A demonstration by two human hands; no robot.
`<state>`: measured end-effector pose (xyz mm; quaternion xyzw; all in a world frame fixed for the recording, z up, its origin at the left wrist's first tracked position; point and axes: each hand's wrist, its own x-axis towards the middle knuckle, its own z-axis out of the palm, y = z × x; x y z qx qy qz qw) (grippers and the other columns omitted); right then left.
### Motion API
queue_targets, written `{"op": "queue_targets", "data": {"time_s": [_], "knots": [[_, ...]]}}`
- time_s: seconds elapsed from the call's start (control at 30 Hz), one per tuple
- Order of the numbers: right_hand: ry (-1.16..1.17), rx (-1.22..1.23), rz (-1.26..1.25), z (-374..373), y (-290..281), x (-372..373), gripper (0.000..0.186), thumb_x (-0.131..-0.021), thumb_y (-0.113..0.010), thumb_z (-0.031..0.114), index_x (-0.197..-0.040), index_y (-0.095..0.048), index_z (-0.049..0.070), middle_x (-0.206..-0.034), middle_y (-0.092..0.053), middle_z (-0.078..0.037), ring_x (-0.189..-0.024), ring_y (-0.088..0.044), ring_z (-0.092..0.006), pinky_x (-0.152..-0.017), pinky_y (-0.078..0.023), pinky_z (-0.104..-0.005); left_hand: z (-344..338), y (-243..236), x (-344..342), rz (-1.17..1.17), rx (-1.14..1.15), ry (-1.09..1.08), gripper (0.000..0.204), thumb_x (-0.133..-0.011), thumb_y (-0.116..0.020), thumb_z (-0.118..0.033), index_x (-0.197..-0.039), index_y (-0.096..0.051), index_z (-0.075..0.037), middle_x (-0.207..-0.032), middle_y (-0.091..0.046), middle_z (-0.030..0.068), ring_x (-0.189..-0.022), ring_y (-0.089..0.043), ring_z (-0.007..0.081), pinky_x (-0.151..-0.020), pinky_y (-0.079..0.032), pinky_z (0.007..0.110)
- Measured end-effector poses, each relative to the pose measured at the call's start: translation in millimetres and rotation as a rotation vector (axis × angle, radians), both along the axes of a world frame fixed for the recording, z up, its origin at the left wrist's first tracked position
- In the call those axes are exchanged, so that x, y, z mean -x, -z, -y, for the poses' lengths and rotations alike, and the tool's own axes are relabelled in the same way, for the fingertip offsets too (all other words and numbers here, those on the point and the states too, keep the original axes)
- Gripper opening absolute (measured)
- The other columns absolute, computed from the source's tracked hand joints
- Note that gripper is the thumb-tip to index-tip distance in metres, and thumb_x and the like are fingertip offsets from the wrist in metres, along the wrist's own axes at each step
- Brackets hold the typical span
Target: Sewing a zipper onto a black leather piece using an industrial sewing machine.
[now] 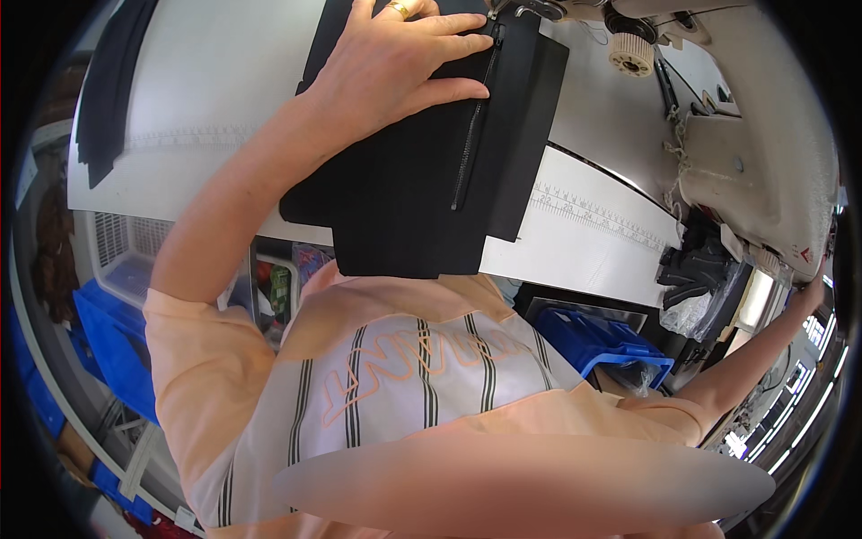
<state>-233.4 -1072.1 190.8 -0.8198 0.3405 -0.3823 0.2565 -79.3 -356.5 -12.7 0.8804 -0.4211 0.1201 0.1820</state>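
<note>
The left hand (386, 58) lies flat, fingers spread, tips beside the zipper (468, 148). That dark zipper runs lengthwise along smooth, matte black cloth (395, 202), which sits on the white table (579, 256) and hangs over its near edge. The left elbow is bent. The right arm (754, 359) stretches out past the sewing machine (763, 171); the right hand's (811, 294) grip I cannot tell.
</note>
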Motion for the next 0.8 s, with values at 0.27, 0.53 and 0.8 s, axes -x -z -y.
{"op": "queue_targets", "data": {"time_s": [0.27, 0.53, 0.8], "knots": [[-0.168, -0.622, 0.462, 7, 51, 34, 0.057, -0.098, -0.055, 0.039, -0.142, -0.044, 0.005, -0.143, -0.049, -0.016, -0.134, -0.042, -0.0343, -0.112, -0.030, -0.0597, 1, -1, 0, 0.000, 0.010, -0.003, 0.046, -0.084, -0.070, -0.042, -0.117, -0.068, -0.009, -0.128, -0.062, 0.0042, -0.102, -0.054, 0.0224, -0.089, -0.041, 0.044], [-0.362, -0.592, 0.658, -75, 116, 28, 0.068, -0.095, -0.052, 0.049, -0.146, -0.038, 0.006, -0.151, -0.037, -0.018, -0.139, -0.035, -0.0371, -0.116, -0.024, -0.0587, 1, -3, -1, -0.008, 0.029, 0.007, 0.045, -0.084, -0.071, -0.041, -0.116, -0.069, -0.008, -0.127, -0.062, 0.0055, -0.100, -0.054, 0.0229, -0.089, -0.042, 0.042], [-0.086, -0.600, 0.353, 28, 26, 27, 0.039, -0.101, -0.050, 0.027, -0.132, -0.052, 0.005, -0.142, -0.049, -0.017, -0.132, -0.044, -0.0374, -0.109, -0.033, -0.0605, 1, -5, -1, -0.019, 0.025, 0.015, 0.045, -0.083, -0.072, -0.039, -0.115, -0.070, -0.008, -0.127, -0.063, 0.0056, -0.100, -0.054, 0.0225, -0.089, -0.042, 0.042]]}}
